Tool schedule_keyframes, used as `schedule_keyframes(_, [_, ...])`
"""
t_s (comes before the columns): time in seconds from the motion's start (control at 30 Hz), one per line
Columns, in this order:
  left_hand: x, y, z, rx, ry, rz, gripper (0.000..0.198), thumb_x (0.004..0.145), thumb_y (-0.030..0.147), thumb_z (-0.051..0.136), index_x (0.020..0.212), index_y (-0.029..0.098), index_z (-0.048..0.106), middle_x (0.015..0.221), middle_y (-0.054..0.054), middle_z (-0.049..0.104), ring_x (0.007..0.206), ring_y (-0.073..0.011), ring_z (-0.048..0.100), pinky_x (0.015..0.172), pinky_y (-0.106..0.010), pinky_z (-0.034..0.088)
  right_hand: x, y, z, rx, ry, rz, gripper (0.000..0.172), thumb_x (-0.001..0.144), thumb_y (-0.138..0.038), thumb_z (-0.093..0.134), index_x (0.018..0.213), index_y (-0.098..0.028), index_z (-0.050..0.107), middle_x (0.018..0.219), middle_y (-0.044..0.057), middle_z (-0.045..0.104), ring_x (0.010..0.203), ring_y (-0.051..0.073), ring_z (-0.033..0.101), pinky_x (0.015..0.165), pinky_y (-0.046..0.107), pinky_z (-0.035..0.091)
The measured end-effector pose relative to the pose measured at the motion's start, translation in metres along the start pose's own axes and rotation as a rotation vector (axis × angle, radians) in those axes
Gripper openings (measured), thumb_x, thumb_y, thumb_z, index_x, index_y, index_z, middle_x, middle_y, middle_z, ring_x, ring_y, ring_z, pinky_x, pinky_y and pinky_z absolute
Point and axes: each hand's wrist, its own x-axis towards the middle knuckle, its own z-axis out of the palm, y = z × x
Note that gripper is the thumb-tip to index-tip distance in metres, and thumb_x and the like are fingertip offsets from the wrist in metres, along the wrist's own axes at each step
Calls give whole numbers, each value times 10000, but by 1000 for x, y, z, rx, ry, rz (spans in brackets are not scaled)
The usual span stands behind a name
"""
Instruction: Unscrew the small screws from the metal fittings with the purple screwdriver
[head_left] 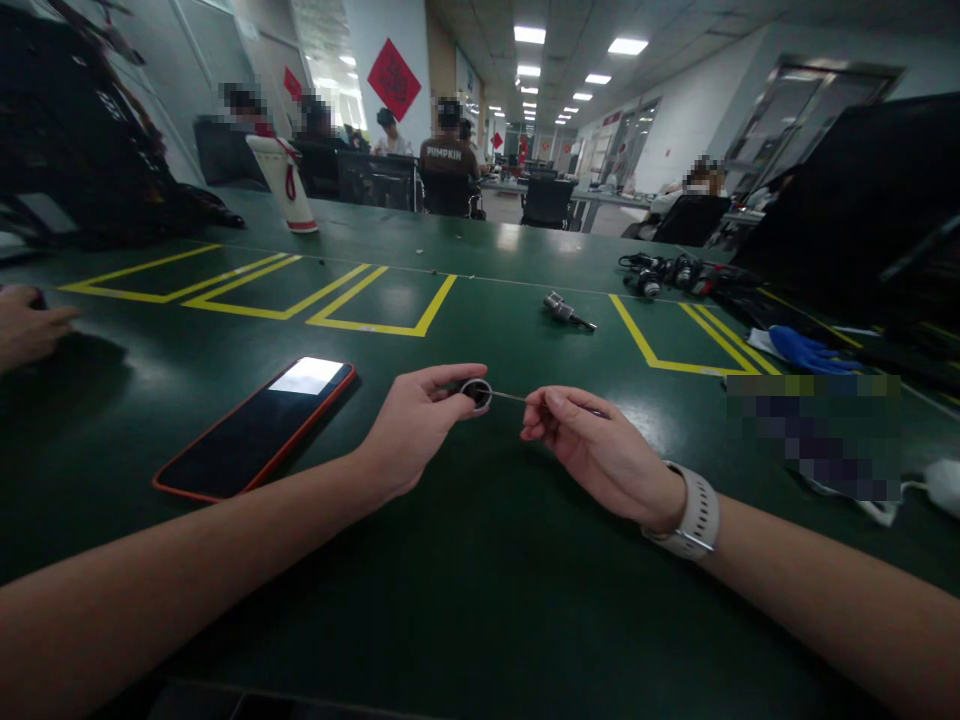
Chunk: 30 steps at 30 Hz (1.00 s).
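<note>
Pinched in the fingers of the left hand (412, 425), over the tabletop (465, 620): a ring (474, 381), open end facing right. Grasped in the fingers of the right hand (600, 450): a thin rod (508, 397), pointed leftward at the ring's opening. Near the left forearm: a phone (251, 430).

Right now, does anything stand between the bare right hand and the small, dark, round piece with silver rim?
Only the thin, straight metal tool, held by the right hand, spans the gap to the small, dark, round piece in the left hand. Nothing else visible stands between.
</note>
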Motion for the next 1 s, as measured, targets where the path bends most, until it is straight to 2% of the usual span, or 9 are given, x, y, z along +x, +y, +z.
schedule_keyframes(0.2, [1, -1, -1, -21, 13, -19, 344, 660, 77, 677, 999, 136, 676, 991, -77, 703, 884, -175, 665, 897, -344, 515, -2, -1, 1, -109, 29, -73, 144, 862, -274, 570, 879, -192, 688, 829, 14, 632, 788, 117, 591, 764, 270, 490])
schedule_keyframes(0.43, [2, 0, -2, -19, 8, -1, 337, 659, 99, 689, 993, 141, 673, 990, -72, 700, 886, -175, 658, 890, -342, 514, -11, -12, 11, -782, 19, -378, 150, 874, -264, 547, 882, -197, 681, 838, 34, 640, 780, 154, 592, 720, 312, 486])
schedule_keyframes(0.53, [2, 1, -1, -26, 17, -9, 345, 646, 84, 684, 987, 136, 672, 987, -70, 701, 881, -174, 658, 883, -338, 514, -14, -14, 15, -951, -5, -472, 150, 884, -231, 527, 899, -201, 673, 842, 32, 645, 766, 147, 593, 692, 295, 479])
schedule_keyframes(0.7, [1, 2, -1, -19, -9, -16, 344, 639, 88, 680, 979, 139, 675, 988, -69, 703, 902, -181, 654, 892, -342, 503, -14, -15, 16, -1013, -40, -475, 155, 889, -218, 516, 869, -180, 665, 807, 25, 646, 742, 134, 597, 667, 271, 472])
schedule_keyframes(0.87, [0, 1, 0, -6, -15, -16, 386, 627, 91, 700, 1009, 131, 666, 994, -80, 704, 908, -187, 654, 913, -362, 486, -16, -16, 16, -995, 39, -489, 207, 905, -257, 486, 815, -180, 655, 747, 18, 637, 692, 134, 592, 636, 274, 469])
schedule_keyframes(1.0, [-1, 0, -1, 24, -89, -4, 442, 627, 97, 726, 1059, 144, 646, 997, -69, 709, 919, -175, 655, 928, -351, 474, -17, -16, 16, -980, 64, -510, 209, 906, -263, 483, 811, -180, 649, 748, 23, 637, 695, 141, 593, 638, 280, 474])
